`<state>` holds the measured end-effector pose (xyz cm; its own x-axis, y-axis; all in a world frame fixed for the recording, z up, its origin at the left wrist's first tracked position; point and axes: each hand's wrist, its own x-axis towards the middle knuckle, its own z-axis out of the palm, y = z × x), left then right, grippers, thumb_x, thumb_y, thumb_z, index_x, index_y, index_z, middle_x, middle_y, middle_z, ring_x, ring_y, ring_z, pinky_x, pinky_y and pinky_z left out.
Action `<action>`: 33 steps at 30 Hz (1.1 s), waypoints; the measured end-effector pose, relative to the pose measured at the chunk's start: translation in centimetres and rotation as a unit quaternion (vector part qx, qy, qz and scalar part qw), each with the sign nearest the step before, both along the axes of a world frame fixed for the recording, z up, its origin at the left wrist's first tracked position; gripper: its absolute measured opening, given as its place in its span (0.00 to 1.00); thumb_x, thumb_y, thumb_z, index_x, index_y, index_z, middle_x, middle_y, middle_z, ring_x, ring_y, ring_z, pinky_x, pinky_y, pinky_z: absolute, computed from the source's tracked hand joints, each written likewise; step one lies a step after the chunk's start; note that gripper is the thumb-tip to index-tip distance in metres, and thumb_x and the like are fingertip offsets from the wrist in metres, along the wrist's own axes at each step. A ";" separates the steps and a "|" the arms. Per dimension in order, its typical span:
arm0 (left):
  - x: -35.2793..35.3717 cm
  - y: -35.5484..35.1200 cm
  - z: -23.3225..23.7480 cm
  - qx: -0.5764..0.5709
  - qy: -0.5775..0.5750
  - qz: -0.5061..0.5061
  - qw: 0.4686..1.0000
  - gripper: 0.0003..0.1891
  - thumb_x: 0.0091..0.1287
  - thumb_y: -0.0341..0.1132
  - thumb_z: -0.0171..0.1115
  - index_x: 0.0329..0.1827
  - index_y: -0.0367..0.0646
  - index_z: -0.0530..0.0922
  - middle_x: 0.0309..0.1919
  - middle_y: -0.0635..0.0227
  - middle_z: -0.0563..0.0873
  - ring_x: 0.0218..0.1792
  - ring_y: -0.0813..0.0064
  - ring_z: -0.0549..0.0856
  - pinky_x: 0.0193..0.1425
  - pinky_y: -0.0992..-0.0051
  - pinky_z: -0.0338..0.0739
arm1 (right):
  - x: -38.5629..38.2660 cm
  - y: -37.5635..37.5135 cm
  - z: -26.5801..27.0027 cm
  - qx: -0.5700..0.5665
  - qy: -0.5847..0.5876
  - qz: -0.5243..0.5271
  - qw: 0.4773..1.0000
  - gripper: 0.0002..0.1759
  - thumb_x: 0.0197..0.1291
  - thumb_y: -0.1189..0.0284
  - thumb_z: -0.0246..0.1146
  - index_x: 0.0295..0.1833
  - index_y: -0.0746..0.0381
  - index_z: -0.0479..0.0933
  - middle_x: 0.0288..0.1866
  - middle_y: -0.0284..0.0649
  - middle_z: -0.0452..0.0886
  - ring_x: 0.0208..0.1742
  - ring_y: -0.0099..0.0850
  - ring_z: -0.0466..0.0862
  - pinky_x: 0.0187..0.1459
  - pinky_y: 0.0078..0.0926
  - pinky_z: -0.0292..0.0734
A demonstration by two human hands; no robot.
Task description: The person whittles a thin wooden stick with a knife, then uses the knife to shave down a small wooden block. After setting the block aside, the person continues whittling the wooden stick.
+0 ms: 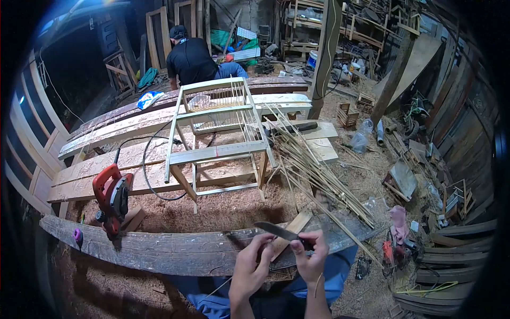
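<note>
My right hand (309, 255) is closed around the handle of a knife (276, 230), whose dark blade points left over the plank bench. My left hand (254, 266) is closed just below the blade, thumb and fingers together; what they pinch is too small to make out. A thin pale strip (219, 287) shows beside the left wrist. Under the knife a short piece of wood (291, 234) lies across the weathered bench plank (180, 250). A bundle of long thin bamboo sticks (324, 175) slants toward the bench from behind.
A wooden frame with thin upright sticks (215, 154) stands on the boards ahead. A red electric power tool (112, 196) with a cable rests at the left. Beyond, a person in a black shirt (192, 61) bends over. Wood scraps and shavings cover the floor at the right.
</note>
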<state>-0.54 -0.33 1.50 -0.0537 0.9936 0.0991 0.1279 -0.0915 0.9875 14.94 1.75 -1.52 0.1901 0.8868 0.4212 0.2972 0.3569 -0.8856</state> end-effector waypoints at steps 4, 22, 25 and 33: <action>0.8 -0.4 0.3 -0.045 0.050 -0.015 0.998 0.05 0.74 0.27 0.57 0.46 0.34 0.78 0.28 0.71 0.78 0.32 0.85 0.74 0.36 0.80 0.72 | -0.4 -0.3 -1.0 -0.018 -0.006 0.030 0.999 0.20 0.55 0.61 0.78 0.40 0.64 0.78 0.31 0.41 0.84 0.30 0.32 0.85 0.35 0.28 0.79; -0.9 -2.0 1.4 -0.042 -0.001 0.014 0.999 0.05 0.74 0.26 0.59 0.47 0.34 0.81 0.28 0.63 0.85 0.28 0.81 0.83 0.33 0.77 0.75 | 6.1 2.4 -2.5 -0.042 -0.060 -0.198 0.977 0.18 0.57 0.60 0.76 0.37 0.62 0.78 0.27 0.37 0.81 0.28 0.28 0.80 0.31 0.28 0.75; -2.4 -2.1 1.9 -0.043 -0.010 0.059 0.997 0.06 0.74 0.25 0.58 0.47 0.32 0.81 0.27 0.71 0.83 0.29 0.89 0.78 0.33 0.83 0.73 | 8.8 1.2 -1.8 -0.015 -0.021 -0.198 0.980 0.21 0.61 0.57 0.73 0.38 0.64 0.76 0.31 0.37 0.80 0.30 0.26 0.79 0.33 0.26 0.75; -0.1 -0.3 -0.7 -0.054 -0.098 0.033 0.993 0.06 0.74 0.26 0.59 0.48 0.32 0.80 0.33 0.69 0.87 0.36 0.85 0.84 0.40 0.82 0.77 | 0.8 -0.1 -0.3 -0.033 -0.034 -0.007 0.999 0.22 0.55 0.58 0.77 0.40 0.63 0.77 0.31 0.41 0.84 0.31 0.33 0.85 0.36 0.27 0.79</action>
<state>-0.67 -0.64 0.84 -0.1264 0.9916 -0.0259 -0.0658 0.0176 0.9977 15.77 1.66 -1.81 0.1747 0.9109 0.3739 0.3620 0.2937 -0.8847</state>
